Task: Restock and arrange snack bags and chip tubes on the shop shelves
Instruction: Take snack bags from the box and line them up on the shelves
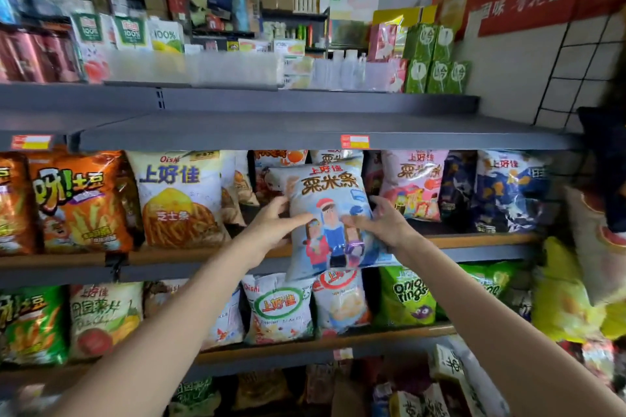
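1. Head view: the pale blue snack bag (330, 220) sits between both hands at the front of the middle shelf (189, 256), its bottom edge hanging over the lip, just in front of the bags behind it.
2. It looks puffed with air, so likely light, soft and crinkly; the glossy film could slip, and a hard squeeze would crush the snacks inside.
3. Best hold, I'd say: both side edges, gently.
4. Left hand (271, 225) curls round the left edge, thumb across the front.
5. Right hand (382, 222) pinches the right edge, fingers behind, thumb forward.
6. Both forearms reach up and inward, wrists bent slightly.
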A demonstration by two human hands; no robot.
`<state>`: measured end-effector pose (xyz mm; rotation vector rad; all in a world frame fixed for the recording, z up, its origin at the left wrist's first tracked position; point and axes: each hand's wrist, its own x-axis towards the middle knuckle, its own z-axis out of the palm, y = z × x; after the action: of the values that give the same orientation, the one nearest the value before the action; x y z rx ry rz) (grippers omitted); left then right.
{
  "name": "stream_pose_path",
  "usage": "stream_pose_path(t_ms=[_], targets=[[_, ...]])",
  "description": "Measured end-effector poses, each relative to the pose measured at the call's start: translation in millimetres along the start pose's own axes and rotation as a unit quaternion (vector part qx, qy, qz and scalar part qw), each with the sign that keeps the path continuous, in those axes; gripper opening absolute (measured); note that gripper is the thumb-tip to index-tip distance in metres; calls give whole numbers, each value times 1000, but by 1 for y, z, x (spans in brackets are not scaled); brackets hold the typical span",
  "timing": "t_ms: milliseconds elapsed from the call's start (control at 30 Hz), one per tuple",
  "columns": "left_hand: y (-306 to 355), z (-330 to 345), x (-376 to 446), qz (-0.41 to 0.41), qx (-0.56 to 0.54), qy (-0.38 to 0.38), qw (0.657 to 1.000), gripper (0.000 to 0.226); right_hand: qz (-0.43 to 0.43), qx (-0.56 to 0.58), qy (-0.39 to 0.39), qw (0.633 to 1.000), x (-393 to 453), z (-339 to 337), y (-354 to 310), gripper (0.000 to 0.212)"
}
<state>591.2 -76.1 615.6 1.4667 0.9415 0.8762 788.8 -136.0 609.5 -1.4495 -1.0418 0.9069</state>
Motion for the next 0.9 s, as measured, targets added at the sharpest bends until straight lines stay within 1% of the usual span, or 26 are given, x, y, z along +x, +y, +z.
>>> stream_pose_path(t_ms=[100, 167, 200, 267, 333, 433, 500, 567, 600, 667, 733, 800, 900], targets=[[-2, 19, 26, 32, 44, 24, 998, 73, -5, 26, 15, 1000, 33, -9, 8, 94], [3, 28, 45, 29, 83, 49, 995, 77, -17, 43, 23, 999, 54, -16, 13, 75], [5, 33, 55, 27, 95, 53, 994, 79, -26, 49, 29, 998, 64, -19, 16, 69], [6, 40, 78, 34, 100, 54, 993, 82, -50, 51, 41, 997, 86, -24, 20, 64], [1, 45, 100, 27, 89, 51, 994, 84, -70, 22, 44, 996, 106, -28, 23, 66], [-16, 53, 131, -9, 46, 28, 999, 84, -77, -63, 25, 995, 131, -32, 31, 72], [-30, 55, 149, -14, 50, 25, 998, 85, -71, -138, 25, 988, 142, -32, 41, 65], [-38, 56, 164, -2, 63, 39, 997, 85, -78, -234, 68, 967, 151, -31, 52, 66], [-40, 56, 169, 6, 70, 46, 996, 84, -82, -262, 97, 957, 154, -29, 55, 68], [-41, 57, 172, 27, 92, 57, 994, 82, -80, -258, 145, 952, 153, -24, 55, 70], [-42, 60, 167, 55, 123, 65, 989, 79, -91, -247, 178, 948, 145, -17, 51, 66], [-46, 60, 154, 95, 178, 82, 976, 71, -143, -235, 199, 941, 133, -10, 51, 54], [-55, 50, 120, 166, 255, 143, 942, 59, -248, -194, 216, 924, 115, 9, 54, 32]])
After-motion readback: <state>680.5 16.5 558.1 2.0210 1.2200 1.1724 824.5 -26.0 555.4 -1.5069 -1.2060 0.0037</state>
